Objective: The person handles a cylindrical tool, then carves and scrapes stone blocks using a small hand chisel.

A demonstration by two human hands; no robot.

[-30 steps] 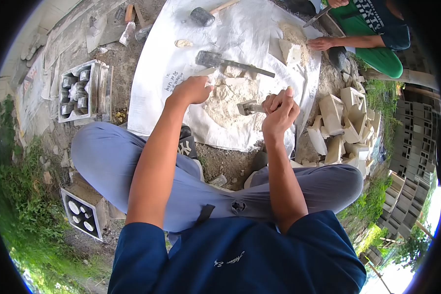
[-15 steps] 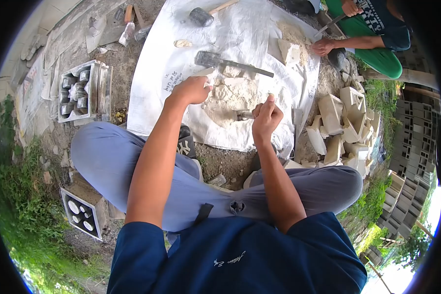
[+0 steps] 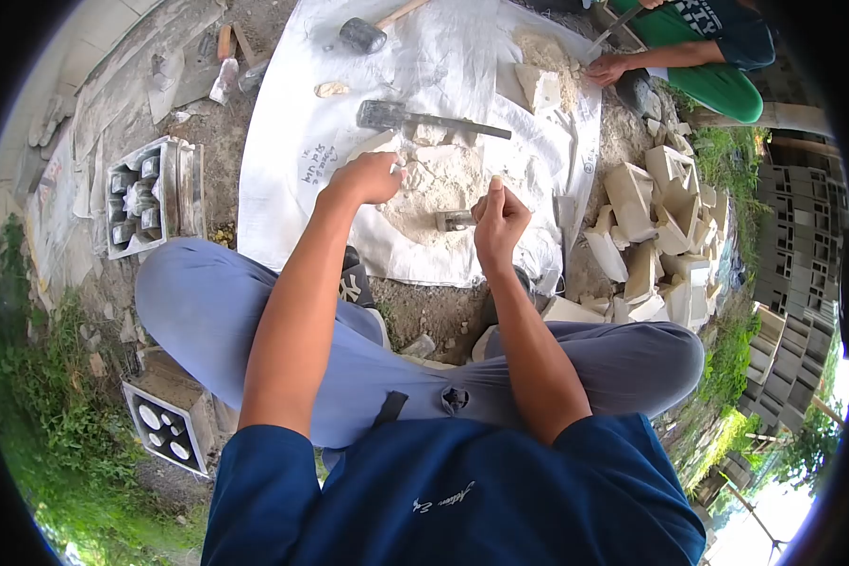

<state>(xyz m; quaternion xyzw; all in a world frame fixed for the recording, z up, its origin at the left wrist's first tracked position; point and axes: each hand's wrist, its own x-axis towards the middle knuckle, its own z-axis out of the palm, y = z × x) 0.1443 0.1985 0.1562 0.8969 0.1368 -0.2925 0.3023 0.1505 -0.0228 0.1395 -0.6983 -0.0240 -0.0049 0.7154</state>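
My left hand (image 3: 368, 178) is closed around the near edge of a pale stone piece (image 3: 379, 143), its fingertips partly hidden. In my right hand (image 3: 502, 219) is a short hammer, its metal head (image 3: 455, 221) pointing left, low over the dusty rubble; the thumb points up. Between the hands lies a heap of broken pale stone and powder (image 3: 434, 184) on a white sheet (image 3: 283, 198). Just beyond it rests a dark block-headed mallet (image 3: 381, 114) with a dark bar-like length reaching right.
Another mallet (image 3: 362, 35) lies farther back. A co-worker's hand (image 3: 608, 68) is at upper right, near a pale block (image 3: 538, 88). Broken pale blocks (image 3: 632, 198) are piled at right. A mould box (image 3: 141, 193) stands left, another box (image 3: 167, 427) lower left.
The view has shifted slightly, so the sheet and tools appear farther left. Both hands keep nearly the same pose, the right one still on the hammer.
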